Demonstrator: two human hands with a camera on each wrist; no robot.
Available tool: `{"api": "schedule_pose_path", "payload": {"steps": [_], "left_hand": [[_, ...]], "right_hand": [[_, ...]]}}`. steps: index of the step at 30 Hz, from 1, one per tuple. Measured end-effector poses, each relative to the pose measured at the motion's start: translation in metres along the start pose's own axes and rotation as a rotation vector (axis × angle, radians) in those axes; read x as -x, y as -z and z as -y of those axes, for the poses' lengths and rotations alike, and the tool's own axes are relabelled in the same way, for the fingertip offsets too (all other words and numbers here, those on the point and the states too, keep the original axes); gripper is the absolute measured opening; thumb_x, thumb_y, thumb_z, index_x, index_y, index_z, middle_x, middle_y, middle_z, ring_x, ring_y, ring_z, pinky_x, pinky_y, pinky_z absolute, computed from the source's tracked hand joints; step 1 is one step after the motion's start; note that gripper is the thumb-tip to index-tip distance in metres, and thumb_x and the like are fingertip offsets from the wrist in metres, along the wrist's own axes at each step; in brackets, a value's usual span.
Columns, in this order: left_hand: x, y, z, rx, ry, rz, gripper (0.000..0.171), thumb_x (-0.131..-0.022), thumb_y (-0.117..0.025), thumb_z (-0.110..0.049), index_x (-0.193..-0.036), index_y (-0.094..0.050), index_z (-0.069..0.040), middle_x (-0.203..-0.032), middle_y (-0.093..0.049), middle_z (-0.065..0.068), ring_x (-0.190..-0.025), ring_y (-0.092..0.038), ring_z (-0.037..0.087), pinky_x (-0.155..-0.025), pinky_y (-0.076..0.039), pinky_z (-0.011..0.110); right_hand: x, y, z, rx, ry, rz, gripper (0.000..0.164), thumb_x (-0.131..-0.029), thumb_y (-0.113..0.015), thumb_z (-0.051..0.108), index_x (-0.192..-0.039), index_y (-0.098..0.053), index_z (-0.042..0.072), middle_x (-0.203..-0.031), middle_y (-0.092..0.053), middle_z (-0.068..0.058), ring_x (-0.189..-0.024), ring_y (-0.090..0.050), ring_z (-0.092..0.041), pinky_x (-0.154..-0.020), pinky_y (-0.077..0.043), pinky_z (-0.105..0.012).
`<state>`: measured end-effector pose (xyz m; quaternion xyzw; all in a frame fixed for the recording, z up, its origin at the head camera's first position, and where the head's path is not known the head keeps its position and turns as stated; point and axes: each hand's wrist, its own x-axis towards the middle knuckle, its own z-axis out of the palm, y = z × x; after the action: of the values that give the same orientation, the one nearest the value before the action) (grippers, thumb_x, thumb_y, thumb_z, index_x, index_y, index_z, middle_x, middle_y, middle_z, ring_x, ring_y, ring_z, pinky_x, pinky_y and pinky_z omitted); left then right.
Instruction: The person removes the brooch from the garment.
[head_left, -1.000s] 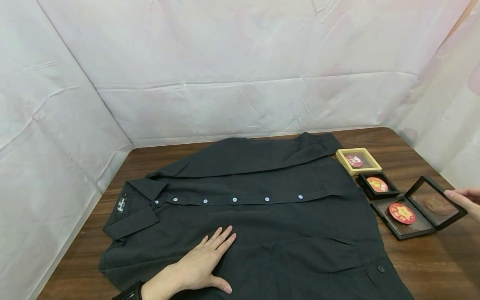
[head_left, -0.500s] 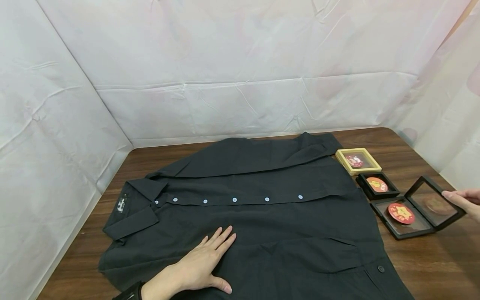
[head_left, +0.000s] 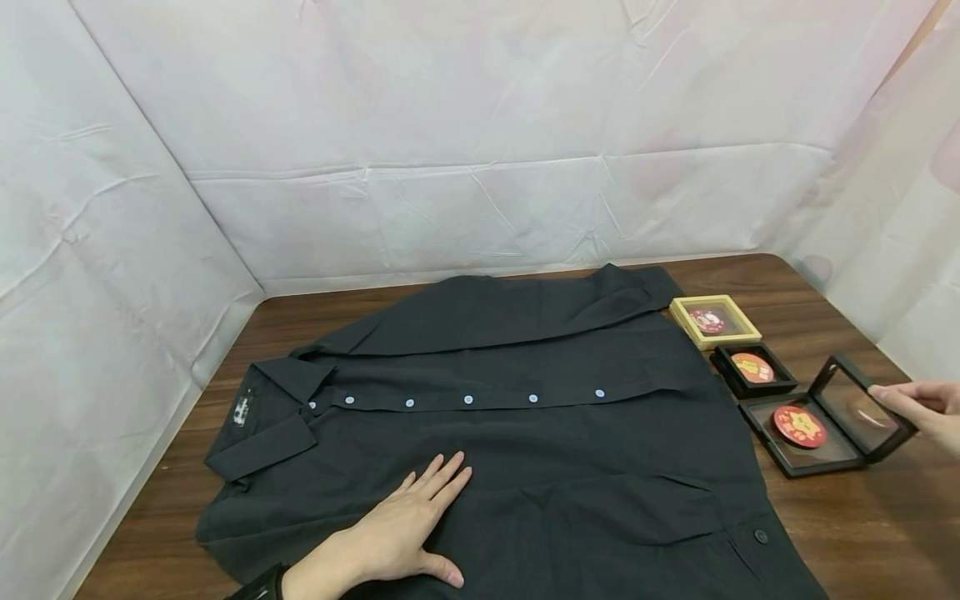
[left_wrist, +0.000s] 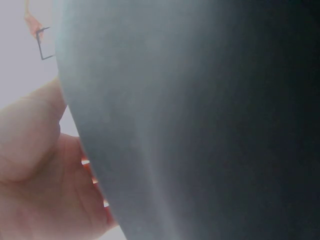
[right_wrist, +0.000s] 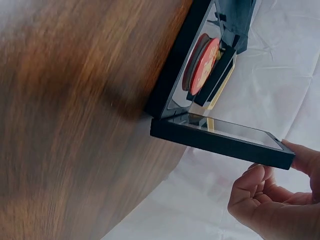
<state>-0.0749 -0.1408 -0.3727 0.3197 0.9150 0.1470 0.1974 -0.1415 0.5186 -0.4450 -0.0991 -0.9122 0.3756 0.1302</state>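
Note:
A black shirt [head_left: 495, 450] with a collar and white buttons lies spread on the table. My left hand [head_left: 408, 529] rests on it with fingers spread; the left wrist view is mostly filled by dark cloth beside the palm [left_wrist: 40, 200]. At the right, my right hand [head_left: 918, 407] pinches the edge of the raised lid of a black-framed display case [head_left: 825, 469]. Thumb and curled fingers [right_wrist: 255, 177] meet at the lid's corner in the right wrist view. Held in the case's clear film is a round red badge-like disc [head_left: 800, 427] with a yellow design.
Behind the hinged case lie a smaller black case [head_left: 752, 369] with an orange-red disc and a yellow-framed case [head_left: 715, 322] with a red disc. They sit close to the shirt's hem. White cloth walls [head_left: 480, 217] border the brown wooden table [head_left: 862, 533].
My right hand has moved slightly left, tilting the case's lid more upright. The left hand has stayed in place on the shirt.

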Motion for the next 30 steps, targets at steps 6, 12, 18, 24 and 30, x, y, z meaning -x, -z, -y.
{"api": "schedule_pose_path", "payload": {"steps": [6, 12, 18, 24, 30], "left_hand": [[0.000, 0.001, -0.001, -0.003, 0.000, -0.002, 0.106, -0.063, -0.057, -0.068, -0.143, -0.022, -0.008, -0.149, -0.012, 0.008, -0.134, -0.011, 0.030, -0.099, -0.024, 0.054], [0.000, 0.001, -0.001, -0.004, -0.001, 0.000, 0.106, -0.063, -0.056, -0.068, -0.143, -0.022, -0.008, -0.149, -0.012, 0.009, -0.134, -0.011, 0.030, -0.099, -0.024, 0.054], [0.000, 0.001, 0.000, -0.007, -0.004, 0.000, 0.107, -0.063, -0.056, -0.069, -0.143, -0.022, -0.008, -0.149, -0.012, 0.009, -0.134, -0.011, 0.031, -0.099, -0.024, 0.055], [-0.001, 0.000, 0.001, -0.004, -0.005, 0.002, 0.107, -0.062, -0.056, -0.069, -0.143, -0.022, -0.008, -0.149, -0.011, 0.008, -0.134, -0.011, 0.030, -0.098, -0.024, 0.055], [-0.001, 0.000, 0.001, -0.007, -0.007, 0.004, 0.107, -0.063, -0.056, -0.069, -0.143, -0.022, -0.008, -0.149, -0.012, 0.009, -0.134, -0.011, 0.031, -0.098, -0.024, 0.055]], "right_hand": [[0.006, -0.011, 0.015, 0.180, 0.074, 0.020, 0.031, -0.090, -0.055, 0.030, -0.095, -0.060, 0.000, -0.065, -0.061, 0.001, -0.048, -0.045, -0.003, -0.039, -0.032, -0.024], [0.019, -0.016, 0.045, 0.313, 0.169, 0.036, 0.038, -0.089, -0.057, 0.033, -0.090, -0.060, -0.005, -0.065, -0.060, -0.007, -0.044, -0.043, -0.005, -0.040, -0.033, -0.023], [0.051, -0.015, 0.138, 0.394, 0.212, 0.092, 0.040, -0.090, -0.056, 0.030, -0.079, -0.059, -0.009, -0.058, -0.055, 0.001, -0.045, -0.045, -0.014, -0.040, -0.035, -0.026], [0.063, -0.018, 0.178, 0.413, 0.231, 0.134, 0.040, -0.090, -0.056, 0.030, -0.073, -0.058, -0.006, -0.059, -0.054, 0.002, -0.051, -0.047, -0.012, -0.046, -0.036, -0.028], [0.061, -0.025, 0.177, 0.420, 0.230, 0.172, 0.038, -0.090, -0.056, 0.031, -0.072, -0.056, -0.003, -0.060, -0.053, 0.003, -0.051, -0.047, -0.013, -0.047, -0.037, -0.030]]}}
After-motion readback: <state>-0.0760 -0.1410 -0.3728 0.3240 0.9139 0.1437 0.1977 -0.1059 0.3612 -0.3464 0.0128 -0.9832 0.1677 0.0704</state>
